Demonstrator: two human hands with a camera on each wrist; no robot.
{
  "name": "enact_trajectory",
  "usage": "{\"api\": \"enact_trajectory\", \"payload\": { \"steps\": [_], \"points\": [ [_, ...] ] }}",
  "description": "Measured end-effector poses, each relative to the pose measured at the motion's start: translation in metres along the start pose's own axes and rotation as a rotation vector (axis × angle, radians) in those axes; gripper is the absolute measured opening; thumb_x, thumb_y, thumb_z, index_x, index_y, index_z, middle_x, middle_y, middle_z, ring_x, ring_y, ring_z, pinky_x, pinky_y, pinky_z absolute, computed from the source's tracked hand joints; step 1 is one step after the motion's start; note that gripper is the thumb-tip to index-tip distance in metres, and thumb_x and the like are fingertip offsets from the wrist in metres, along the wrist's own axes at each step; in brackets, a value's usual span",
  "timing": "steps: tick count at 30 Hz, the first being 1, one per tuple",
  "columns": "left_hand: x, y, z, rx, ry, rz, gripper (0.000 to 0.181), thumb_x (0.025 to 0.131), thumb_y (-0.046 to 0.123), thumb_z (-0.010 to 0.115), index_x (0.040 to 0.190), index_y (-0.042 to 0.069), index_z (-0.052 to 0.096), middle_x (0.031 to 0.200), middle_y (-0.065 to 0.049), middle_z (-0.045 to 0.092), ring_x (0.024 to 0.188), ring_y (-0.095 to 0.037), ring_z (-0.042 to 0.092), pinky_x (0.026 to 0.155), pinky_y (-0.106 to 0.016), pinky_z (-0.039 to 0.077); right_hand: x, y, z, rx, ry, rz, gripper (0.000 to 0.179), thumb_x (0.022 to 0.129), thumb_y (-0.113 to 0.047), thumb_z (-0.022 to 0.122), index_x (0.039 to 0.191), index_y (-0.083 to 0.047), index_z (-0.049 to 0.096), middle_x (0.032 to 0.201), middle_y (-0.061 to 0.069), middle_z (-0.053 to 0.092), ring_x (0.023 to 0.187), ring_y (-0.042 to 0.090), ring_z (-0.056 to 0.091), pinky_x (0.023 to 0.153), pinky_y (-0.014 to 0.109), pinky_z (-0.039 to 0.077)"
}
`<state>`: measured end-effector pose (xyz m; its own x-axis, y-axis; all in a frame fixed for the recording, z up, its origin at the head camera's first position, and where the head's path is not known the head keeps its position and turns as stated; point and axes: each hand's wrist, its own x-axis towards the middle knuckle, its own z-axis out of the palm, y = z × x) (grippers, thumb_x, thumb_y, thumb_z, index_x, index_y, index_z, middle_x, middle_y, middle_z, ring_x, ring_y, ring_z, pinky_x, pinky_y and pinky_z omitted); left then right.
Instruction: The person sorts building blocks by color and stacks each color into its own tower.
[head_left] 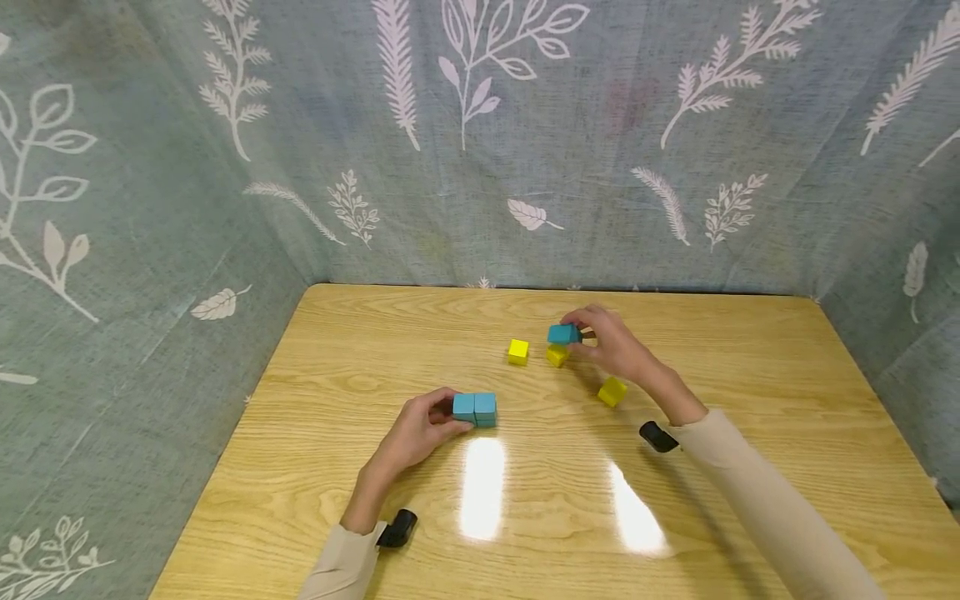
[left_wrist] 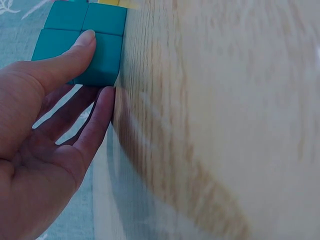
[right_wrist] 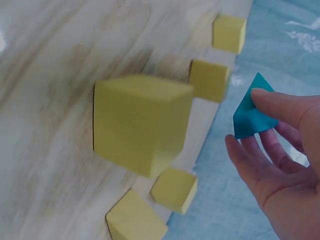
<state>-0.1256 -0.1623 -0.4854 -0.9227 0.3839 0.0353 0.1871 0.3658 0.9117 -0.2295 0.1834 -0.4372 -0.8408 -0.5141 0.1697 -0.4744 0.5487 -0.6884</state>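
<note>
My left hand (head_left: pixel 420 427) grips a stack of blue cubes (head_left: pixel 475 408) on the table, thumb on the near face and fingers behind. Up close in the left wrist view, the stacked cubes (left_wrist: pixel 102 55) form two rows of two, with the thumb across the front. My right hand (head_left: pixel 611 342) pinches a blue triangular block (head_left: pixel 560 334) between thumb and fingers, farther back. That triangular block (right_wrist: pixel 252 115) shows its pointed end in the right wrist view. Just under it in the head view is a yellow cube (head_left: pixel 557 357), partly overlapped by it.
One yellow cube (head_left: pixel 518 352) lies left of the right hand, another yellow cube (head_left: pixel 612 392) below its wrist. Several yellow blocks show in the right wrist view, a large one (right_wrist: pixel 140 125) nearest. The wooden table (head_left: pixel 375 333) meets a leaf-patterned curtain (head_left: pixel 465 217) behind.
</note>
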Motion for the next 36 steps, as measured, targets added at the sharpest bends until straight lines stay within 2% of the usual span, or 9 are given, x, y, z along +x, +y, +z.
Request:
{"api": "enact_trajectory", "payload": {
  "steps": [3,10,18,28,36],
  "points": [
    [0.000,-0.001,-0.001,0.004,0.004,0.001,0.028,0.091,0.002,0.078,0.117,0.004,0.068,0.111,-0.011,0.069,0.104,-0.028,0.067,0.086,-0.029,0.059,-0.004,-0.007,0.004,0.028,0.011,-0.033,0.036,0.091,0.009,0.073,0.125,0.008,0.063,0.118,0.024,0.058,0.111,0.044,0.062,0.093,0.055,0.056],
    [0.000,0.000,-0.002,0.011,0.009,0.005,0.028,0.090,0.002,0.078,0.117,0.005,0.068,0.111,-0.010,0.069,0.104,-0.027,0.067,0.087,-0.029,0.059,-0.015,-0.018,0.014,0.121,0.004,-0.020,0.039,0.090,0.010,0.073,0.128,0.005,0.064,0.122,0.021,0.058,0.116,0.042,0.060,0.098,0.055,0.054],
    [0.000,0.001,-0.002,0.014,0.007,0.004,0.028,0.091,0.001,0.077,0.117,0.004,0.068,0.111,-0.011,0.069,0.104,-0.028,0.068,0.087,-0.029,0.059,-0.024,-0.028,0.025,0.189,0.013,-0.050,0.040,0.090,0.011,0.073,0.128,0.003,0.066,0.122,0.018,0.060,0.116,0.040,0.062,0.099,0.054,0.054],
    [0.001,-0.001,-0.002,0.014,0.007,0.013,0.029,0.091,0.001,0.077,0.118,0.003,0.068,0.111,-0.011,0.069,0.104,-0.028,0.068,0.086,-0.029,0.059,-0.026,-0.047,0.046,0.210,0.000,-0.089,0.042,0.089,0.006,0.076,0.130,-0.001,0.067,0.122,0.014,0.064,0.113,0.033,0.065,0.096,0.048,0.056],
    [0.001,0.000,-0.001,0.009,0.006,-0.007,0.029,0.090,0.001,0.078,0.117,0.003,0.068,0.110,-0.011,0.069,0.102,-0.027,0.068,0.086,-0.028,0.059,-0.022,-0.058,0.064,0.250,0.009,-0.109,0.042,0.089,0.004,0.078,0.129,0.005,0.064,0.124,0.013,0.065,0.111,0.031,0.067,0.095,0.046,0.057]
  ]
}}
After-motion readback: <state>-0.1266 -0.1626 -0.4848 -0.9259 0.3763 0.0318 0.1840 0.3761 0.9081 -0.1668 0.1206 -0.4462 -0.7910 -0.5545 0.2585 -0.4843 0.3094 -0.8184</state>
